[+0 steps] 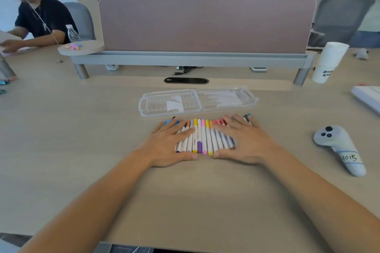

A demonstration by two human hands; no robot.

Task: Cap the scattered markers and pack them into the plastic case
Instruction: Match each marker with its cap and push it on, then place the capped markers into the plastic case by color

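Several white markers (202, 136) with coloured caps lie side by side in a row on the tan table, caps pointing away from me. My left hand (171, 145) lies flat over the row's left part, fingers straight. My right hand (243, 141) lies flat over the right part, and both thumbs press against the near ends of the markers. Beyond the row, a clear plastic case (197, 100) lies opened flat, both halves showing and no markers inside.
A grey hand controller (340, 149) labelled H015 lies at the right. A stack of white paper cups (329, 61) stands at the far right beside the pink desk divider (206, 24). A white tray edge (368, 98) shows at right. People sit around.
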